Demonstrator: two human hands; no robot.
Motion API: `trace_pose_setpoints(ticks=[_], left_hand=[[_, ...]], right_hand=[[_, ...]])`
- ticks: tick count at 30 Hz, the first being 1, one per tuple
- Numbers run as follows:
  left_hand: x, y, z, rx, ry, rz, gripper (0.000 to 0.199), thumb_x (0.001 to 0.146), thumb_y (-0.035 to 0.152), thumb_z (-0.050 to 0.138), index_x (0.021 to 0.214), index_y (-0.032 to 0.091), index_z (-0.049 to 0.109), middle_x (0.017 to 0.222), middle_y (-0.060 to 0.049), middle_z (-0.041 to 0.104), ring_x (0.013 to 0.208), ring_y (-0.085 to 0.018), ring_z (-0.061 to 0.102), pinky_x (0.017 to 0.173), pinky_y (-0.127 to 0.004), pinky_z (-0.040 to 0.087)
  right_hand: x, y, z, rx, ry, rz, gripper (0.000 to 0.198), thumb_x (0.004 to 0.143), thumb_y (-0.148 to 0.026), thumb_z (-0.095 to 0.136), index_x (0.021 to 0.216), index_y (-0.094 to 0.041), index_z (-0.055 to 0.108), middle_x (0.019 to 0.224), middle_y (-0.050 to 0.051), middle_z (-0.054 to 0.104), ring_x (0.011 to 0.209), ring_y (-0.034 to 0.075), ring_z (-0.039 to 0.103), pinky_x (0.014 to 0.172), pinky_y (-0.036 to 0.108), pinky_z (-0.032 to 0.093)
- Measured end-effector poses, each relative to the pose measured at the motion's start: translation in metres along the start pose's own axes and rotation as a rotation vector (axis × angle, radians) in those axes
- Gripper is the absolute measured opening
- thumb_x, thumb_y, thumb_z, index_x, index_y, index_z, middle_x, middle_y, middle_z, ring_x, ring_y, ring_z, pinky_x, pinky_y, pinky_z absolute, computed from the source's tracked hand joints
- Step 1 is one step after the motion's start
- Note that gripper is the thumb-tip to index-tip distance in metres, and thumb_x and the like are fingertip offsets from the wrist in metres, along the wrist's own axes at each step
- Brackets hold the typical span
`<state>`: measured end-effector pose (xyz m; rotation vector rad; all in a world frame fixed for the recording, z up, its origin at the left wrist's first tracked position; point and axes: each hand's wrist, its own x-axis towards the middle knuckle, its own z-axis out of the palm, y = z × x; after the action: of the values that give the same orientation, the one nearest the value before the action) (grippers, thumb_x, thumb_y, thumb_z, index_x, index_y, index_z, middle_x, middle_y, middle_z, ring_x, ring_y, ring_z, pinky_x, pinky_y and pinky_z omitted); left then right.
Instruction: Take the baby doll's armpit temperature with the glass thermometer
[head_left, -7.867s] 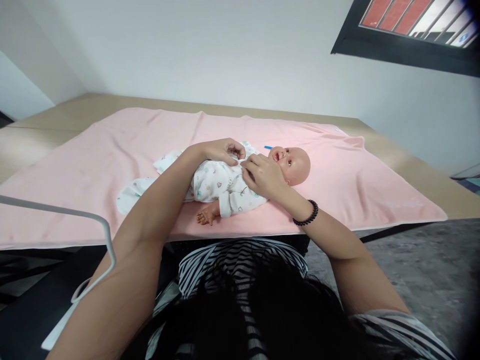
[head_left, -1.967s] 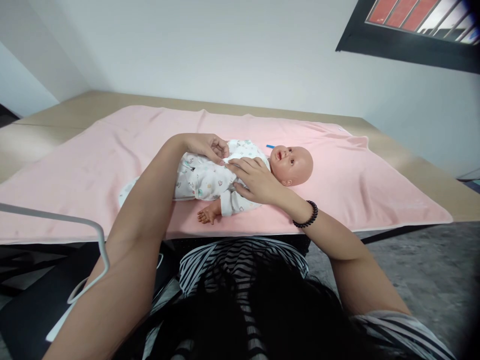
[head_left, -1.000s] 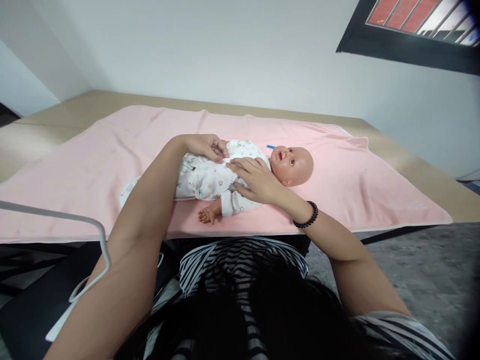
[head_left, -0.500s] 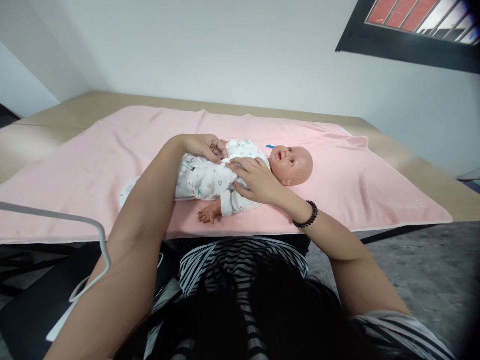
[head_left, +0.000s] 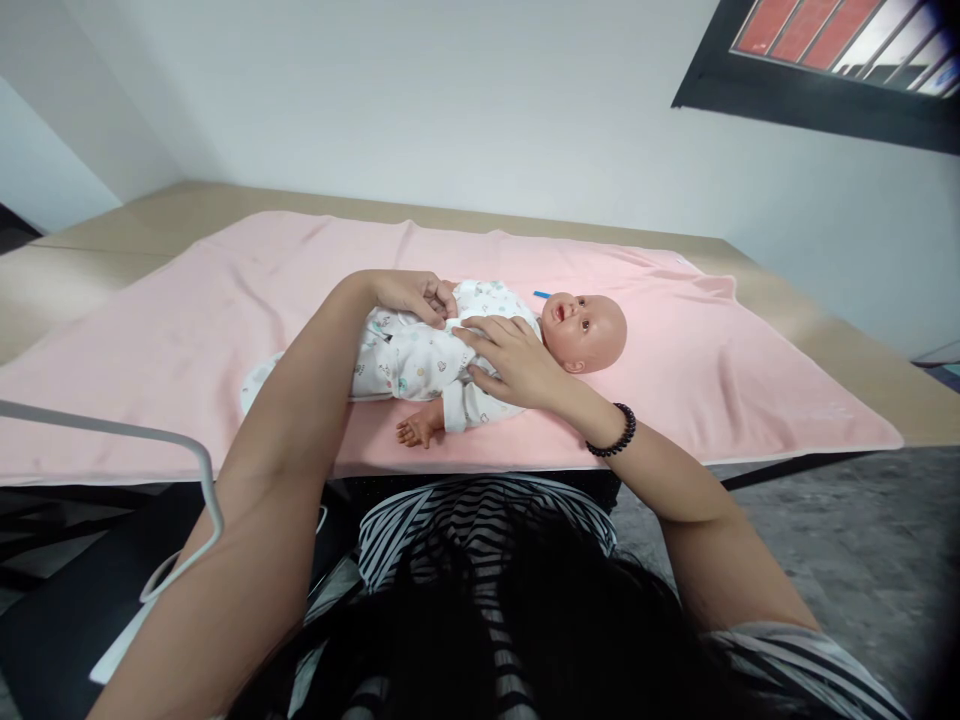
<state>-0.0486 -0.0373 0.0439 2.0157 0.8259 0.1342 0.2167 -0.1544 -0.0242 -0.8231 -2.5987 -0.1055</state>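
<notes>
"Curling at the thumb and fingers, the left hand comes across the doll's waist. Its fingertips meet the white cotton baby suit, the one printed with small coloured figures. Is it pinching cloth?"

"Can't tell! The folds hide that. The left grip is bent in tight, thumb close against the fingers, right at the front of the suit."

"And the right hand?"

"Lying over the chest, grip relaxed, fingers reaching out, thumb well clear of them! Those fingertips are just beside the left hand's. A black beaded bracelet circles that wrist."

"Where's the doll?"

"Face up, the bald, hard-skinned baby doll, on the soft pink blanket that covers most of the pale wood-toned desk. Head towards the right, legs to the left, partly behind the left forearm."

"One small doll hand pokes from its sleeve near the front edge, palm up!"

"And beyond the chin, a narrow blue strip on the blanket. Down at the left, a bent grey rod crosses in front of the blanket and reaches the left arm."
</notes>
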Motion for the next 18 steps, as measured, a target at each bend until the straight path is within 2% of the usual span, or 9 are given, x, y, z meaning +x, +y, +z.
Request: trace_pose_setpoints(ticks=[7, 12, 18], left_hand=[[-0.0006, 0.0053, 0.0013, -0.026, -0.029, -0.012, 0.035, 0.061, 0.035, 0.1, 0.081, 0.018, 0.078, 0.066, 0.002, 0.056, 0.062, -0.011, 0.046, 0.059, -0.024, 0.038], [-0.0011, 0.0063, 0.0017, -0.03, -0.043, 0.006, 0.036, 0.063, 0.037, 0.1, 0.086, 0.018, 0.079, 0.069, 0.001, 0.058, 0.064, -0.011, 0.048, 0.06, -0.024, 0.041], [-0.0003, 0.0007, 0.0, -0.037, -0.044, 0.025, 0.042, 0.063, 0.044, 0.103, 0.083, 0.018, 0.076, 0.068, 0.002, 0.057, 0.062, -0.01, 0.046, 0.058, -0.022, 0.039]], right_hand=[[-0.0001, 0.0008, 0.0023, -0.027, 0.027, -0.009, 0.059, 0.116, -0.047, 0.046, 0.169, -0.024, 0.05, 0.166, 0.014, 0.052, 0.145, 0.038, 0.051, 0.115, 0.057, 0.042], [0.0008, -0.0013, 0.0011, -0.083, 0.036, -0.042, 0.058, 0.114, -0.038, 0.05, 0.169, -0.019, 0.051, 0.164, 0.017, 0.053, 0.144, 0.036, 0.052, 0.113, 0.055, 0.043], [0.0021, -0.0026, 0.0011, -0.084, 0.031, -0.031, 0.055, 0.113, -0.037, 0.053, 0.164, -0.017, 0.054, 0.161, 0.019, 0.055, 0.142, 0.037, 0.053, 0.111, 0.053, 0.044]])
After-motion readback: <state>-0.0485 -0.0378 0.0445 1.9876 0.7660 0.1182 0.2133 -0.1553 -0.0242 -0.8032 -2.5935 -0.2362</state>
